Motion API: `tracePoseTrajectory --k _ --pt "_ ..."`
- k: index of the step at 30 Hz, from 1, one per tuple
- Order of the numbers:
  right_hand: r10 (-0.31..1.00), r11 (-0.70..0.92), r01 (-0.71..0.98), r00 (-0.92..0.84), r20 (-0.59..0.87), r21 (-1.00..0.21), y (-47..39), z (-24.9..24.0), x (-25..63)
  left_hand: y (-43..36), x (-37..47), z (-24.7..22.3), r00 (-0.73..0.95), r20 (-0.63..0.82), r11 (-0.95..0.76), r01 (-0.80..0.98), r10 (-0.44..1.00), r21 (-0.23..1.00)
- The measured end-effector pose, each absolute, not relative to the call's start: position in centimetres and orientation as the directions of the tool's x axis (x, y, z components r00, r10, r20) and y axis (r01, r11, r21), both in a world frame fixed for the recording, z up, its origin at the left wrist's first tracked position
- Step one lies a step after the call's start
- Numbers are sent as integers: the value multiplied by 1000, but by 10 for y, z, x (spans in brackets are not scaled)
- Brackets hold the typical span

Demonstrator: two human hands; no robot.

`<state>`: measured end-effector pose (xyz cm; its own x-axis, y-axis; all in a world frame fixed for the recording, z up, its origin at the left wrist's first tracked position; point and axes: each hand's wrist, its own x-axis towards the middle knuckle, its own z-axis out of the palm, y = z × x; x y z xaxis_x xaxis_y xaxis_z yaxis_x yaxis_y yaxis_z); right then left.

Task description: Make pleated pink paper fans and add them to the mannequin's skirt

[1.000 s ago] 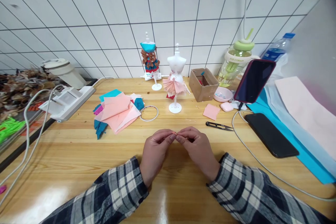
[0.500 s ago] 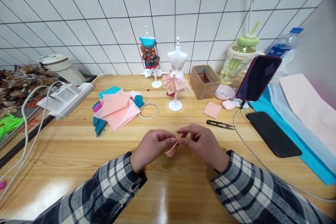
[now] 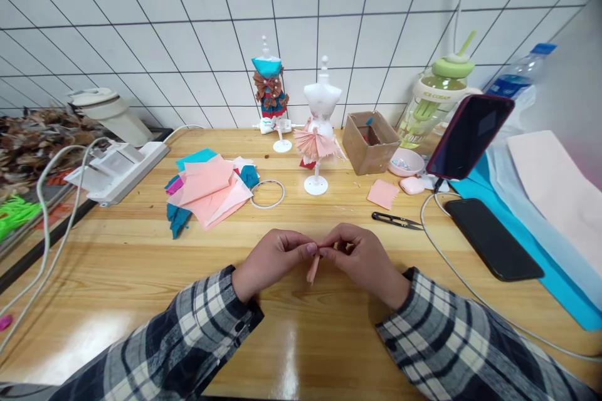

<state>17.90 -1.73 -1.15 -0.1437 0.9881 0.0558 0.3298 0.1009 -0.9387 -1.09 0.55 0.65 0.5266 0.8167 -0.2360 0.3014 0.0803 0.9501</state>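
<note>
Between my two hands hangs a small pleated piece of pink crepe paper [image 3: 313, 270], its fanned end pointing down. My left hand [image 3: 278, 261] pinches its top edge between thumb and forefinger. Right beside it, my right hand [image 3: 361, 258] pinches the same top edge, its fingertips almost touching the left ones. Beyond my hands a white mini dress form [image 3: 322, 100] stands upright, with a pink pleated paper skirt [image 3: 314, 143] around its lower part. Behind it is a second mini dress form [image 3: 269, 91] dressed in blue, brown and red.
Pink and blue paper sheets [image 3: 211, 191] lie left of a white ring [image 3: 268, 194]. Black thread snips [image 3: 396, 220], a pink paper square [image 3: 382, 194] and a cardboard box [image 3: 370, 144] are to the right. A phone [image 3: 493, 239] and a cable [image 3: 451, 269] lie near my right sleeve.
The right fingers have closed onto the paper's top edge beside the left fingertips. The paper's hanging end has turned and looks narrower. My view has shifted slightly.
</note>
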Motion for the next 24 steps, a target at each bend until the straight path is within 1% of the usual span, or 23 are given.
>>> tracePoseTrajectory --k 2,4,6,10,15,18,21,24 --pt "991 105 331 -116 70 -938 -18 -11 177 5 -11 4 533 -226 68 300 815 952" --pt "992 103 324 -100 74 -941 -19 -11 176 4 -10 3 496 -190 14 337 847 941" --pt "992 108 320 -92 82 -941 -20 -11 174 3 -10 4 457 -118 -80 392 882 916" --pt "989 148 334 -78 129 -931 -22 -12 172 2 -10 9 489 46 -283 423 871 861" --pt "987 159 332 -74 142 -930 -25 -12 169 4 -11 9 487 180 -419 442 854 793" --pt "992 126 303 -60 113 -945 -26 -12 168 5 -12 6 493 281 -507 418 824 753" --pt "996 82 247 -56 71 -965 -26 -13 168 5 -13 6 494 316 -535 399 810 745" --pt "997 69 182 -56 59 -981 -28 -14 167 2 -13 7 469 268 -469 391 842 792"
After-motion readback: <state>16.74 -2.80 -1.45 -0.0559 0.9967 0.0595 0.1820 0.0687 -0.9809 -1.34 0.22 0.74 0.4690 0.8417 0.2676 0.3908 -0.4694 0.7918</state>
